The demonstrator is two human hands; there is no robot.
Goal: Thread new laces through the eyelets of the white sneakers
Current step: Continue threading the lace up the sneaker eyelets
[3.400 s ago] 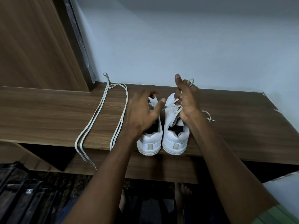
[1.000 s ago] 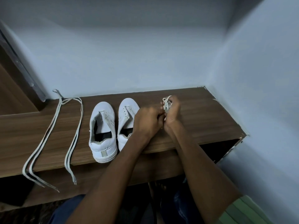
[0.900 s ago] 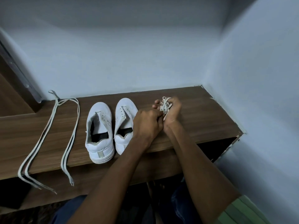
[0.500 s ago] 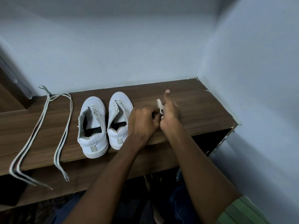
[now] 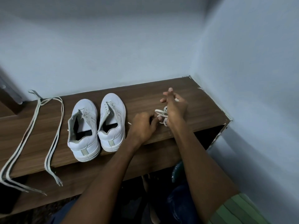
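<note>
White bundled lace (image 5: 161, 113) between left hand (image 5: 143, 126), curled, and right hand (image 5: 175, 109), fingers spread.

We see a dim, bluish scene, lit softly from above; the shelf (image 5: 186, 88) casts deep shadow beneath its front edge. Wide-angle bending curves the walls (image 5: 250, 62), and detail looks slightly soft.
</note>
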